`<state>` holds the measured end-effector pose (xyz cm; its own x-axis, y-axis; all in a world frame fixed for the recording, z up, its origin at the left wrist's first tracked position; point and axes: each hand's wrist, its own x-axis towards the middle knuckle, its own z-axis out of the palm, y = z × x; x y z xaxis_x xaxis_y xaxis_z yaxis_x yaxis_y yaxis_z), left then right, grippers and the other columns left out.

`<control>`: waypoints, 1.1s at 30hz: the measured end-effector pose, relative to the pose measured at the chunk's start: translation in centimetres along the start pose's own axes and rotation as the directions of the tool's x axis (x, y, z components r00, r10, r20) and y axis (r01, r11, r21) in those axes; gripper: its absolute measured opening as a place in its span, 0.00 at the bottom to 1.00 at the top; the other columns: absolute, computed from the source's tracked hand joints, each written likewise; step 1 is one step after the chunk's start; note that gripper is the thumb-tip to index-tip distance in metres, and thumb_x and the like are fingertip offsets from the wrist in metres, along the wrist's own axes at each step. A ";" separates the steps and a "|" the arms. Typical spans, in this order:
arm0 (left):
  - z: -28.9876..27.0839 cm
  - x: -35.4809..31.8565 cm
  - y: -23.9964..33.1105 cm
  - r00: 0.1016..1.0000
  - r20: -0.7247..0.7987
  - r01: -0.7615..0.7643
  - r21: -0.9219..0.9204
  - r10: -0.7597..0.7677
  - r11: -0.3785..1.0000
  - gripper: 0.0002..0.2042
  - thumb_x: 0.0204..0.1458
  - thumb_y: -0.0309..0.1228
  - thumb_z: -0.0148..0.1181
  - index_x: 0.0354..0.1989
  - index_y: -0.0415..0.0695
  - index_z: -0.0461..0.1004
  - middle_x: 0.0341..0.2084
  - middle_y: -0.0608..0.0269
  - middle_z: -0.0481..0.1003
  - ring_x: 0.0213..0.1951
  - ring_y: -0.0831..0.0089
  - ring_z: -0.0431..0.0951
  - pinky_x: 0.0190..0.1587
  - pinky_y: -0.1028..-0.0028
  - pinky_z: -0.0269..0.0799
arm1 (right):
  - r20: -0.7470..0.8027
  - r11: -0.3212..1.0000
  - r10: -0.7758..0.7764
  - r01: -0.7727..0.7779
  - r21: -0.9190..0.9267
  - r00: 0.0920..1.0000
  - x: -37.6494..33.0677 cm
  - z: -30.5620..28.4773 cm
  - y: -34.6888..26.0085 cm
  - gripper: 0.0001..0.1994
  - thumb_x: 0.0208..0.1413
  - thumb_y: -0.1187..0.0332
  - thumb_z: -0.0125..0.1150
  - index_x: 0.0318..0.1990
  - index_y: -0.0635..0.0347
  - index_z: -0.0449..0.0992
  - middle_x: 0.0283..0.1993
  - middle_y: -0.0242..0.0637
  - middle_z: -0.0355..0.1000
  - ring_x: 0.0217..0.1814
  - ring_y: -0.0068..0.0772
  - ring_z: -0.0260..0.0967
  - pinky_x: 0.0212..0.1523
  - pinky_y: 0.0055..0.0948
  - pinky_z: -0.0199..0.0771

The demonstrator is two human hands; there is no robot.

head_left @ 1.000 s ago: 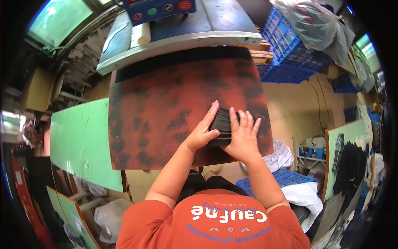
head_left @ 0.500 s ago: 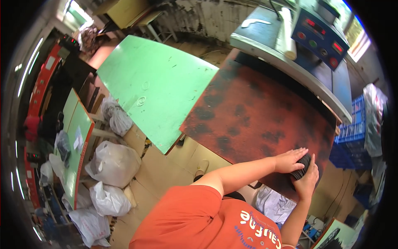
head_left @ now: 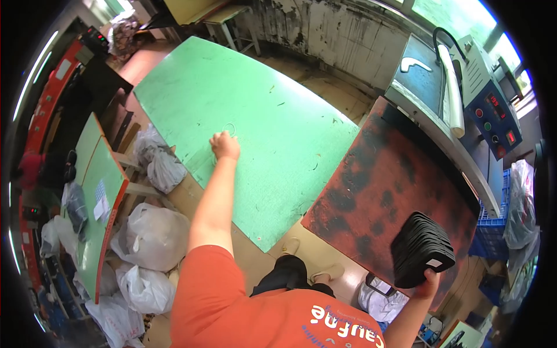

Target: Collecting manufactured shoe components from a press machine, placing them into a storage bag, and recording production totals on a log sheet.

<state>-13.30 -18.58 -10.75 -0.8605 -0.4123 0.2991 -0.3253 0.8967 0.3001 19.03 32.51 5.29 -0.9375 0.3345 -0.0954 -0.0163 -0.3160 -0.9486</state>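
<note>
My left hand (head_left: 225, 145) is down on the green tabletop (head_left: 290, 139) with its fingers curled in. A thin pale ring, like a rubber band (head_left: 230, 128), lies just beyond the knuckles. What the fingertips close on is hidden beneath them. At the right, my right hand (head_left: 428, 283) grips the near end of a stack of flat black pieces (head_left: 419, 246) with rounded corners. The stack is tilted and fanned a little, over the near right part of the dark-stained red board (head_left: 371, 191). A small white patch shows on its front piece.
Behind the red board stands a press machine with a control box (head_left: 493, 119) and a white roller-like bar (head_left: 451, 93). A blue crate (head_left: 490, 235) is at the right. White plastic bags (head_left: 154, 232) sit left, beside another green table (head_left: 96, 203).
My left hand has left the black stack and reached left onto the green tabletop. The right hand alone now holds the stack, which has fanned out. The view has shifted.
</note>
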 end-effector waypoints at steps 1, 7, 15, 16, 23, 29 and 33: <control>0.3 0.7 -0.5 0.995 0.103 -0.010 0.050 0.005 0.999 0.10 0.45 0.34 0.59 0.35 0.45 0.73 0.39 0.56 0.69 0.45 0.56 0.65 0.48 0.62 0.64 | -0.004 0.992 0.021 -0.021 0.127 1.000 -0.2 1.1 1.1 0.37 0.30 0.64 0.67 0.54 0.63 0.62 0.51 0.40 0.66 0.53 0.40 0.64 0.54 0.37 0.65; -1.8 -0.9 4.3 0.856 0.212 -0.314 -0.512 0.472 0.800 0.04 0.51 0.25 0.51 0.30 0.40 0.71 0.29 0.58 0.73 0.36 0.62 0.71 0.41 0.68 0.67 | 0.071 0.579 0.436 -0.340 0.741 0.897 -0.2 4.1 10.3 0.43 0.30 0.61 0.71 0.57 0.65 0.59 0.59 0.39 0.60 0.61 0.39 0.57 0.60 0.36 0.57; -16.5 -16.0 19.6 0.283 0.431 0.531 -0.814 0.857 0.234 0.04 0.50 0.20 0.54 0.35 0.38 0.71 0.26 0.64 0.73 0.26 0.80 0.71 0.30 0.82 0.66 | 0.431 0.784 0.087 -0.329 0.526 0.898 0.6 10.8 7.8 0.36 0.29 0.69 0.68 0.53 0.66 0.65 0.51 0.42 0.68 0.52 0.35 0.66 0.54 0.32 0.63; -16.0 -17.4 20.7 0.163 0.463 0.765 -0.617 0.871 0.185 0.05 0.51 0.21 0.53 0.35 0.39 0.70 0.24 0.65 0.72 0.22 0.81 0.68 0.24 0.83 0.63 | 0.379 0.796 0.065 -0.277 0.539 0.923 -0.9 9.2 9.8 0.36 0.29 0.69 0.68 0.53 0.66 0.65 0.51 0.42 0.68 0.52 0.35 0.66 0.54 0.32 0.63; -13.2 -28.0 19.6 -0.740 0.200 0.564 -0.335 0.642 0.755 0.14 0.50 0.29 0.56 0.14 0.41 0.64 0.12 0.70 0.59 0.15 0.82 0.54 0.16 0.78 0.49 | -0.286 0.964 -0.056 -0.022 -0.264 0.957 -21.7 5.4 2.0 0.14 0.53 0.66 0.51 0.44 0.64 0.71 0.40 0.39 0.71 0.43 0.33 0.68 0.48 0.31 0.66; -26.0 -41.0 24.9 -0.755 -0.194 0.656 -0.251 0.627 0.712 0.30 0.52 0.48 0.54 0.49 0.29 0.63 0.22 0.71 0.59 0.18 0.85 0.53 0.18 0.83 0.49 | -0.168 0.793 -0.068 -0.048 -0.607 0.984 -34.8 1.4 -1.3 0.37 0.38 0.61 0.66 0.58 0.62 0.57 0.50 0.50 0.66 0.51 0.41 0.65 0.52 0.32 0.64; -38.4 -52.3 23.2 -0.929 -0.285 0.371 -0.696 -0.238 -0.615 0.20 0.44 0.36 0.61 0.46 0.42 0.71 0.36 0.56 0.74 0.34 0.60 0.75 0.33 0.67 0.69 | -0.760 0.974 -0.166 -0.018 -0.227 0.629 -45.4 -1.1 4.1 0.48 0.28 0.68 0.72 0.61 0.63 0.51 0.52 0.44 0.65 0.54 0.32 0.63 0.55 0.31 0.60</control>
<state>39.19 17.65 15.32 0.9881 0.1240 -0.0913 0.1539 -0.8160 0.5571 61.92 17.01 5.39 -0.3228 0.9372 -0.1317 0.0799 -0.1117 -0.9905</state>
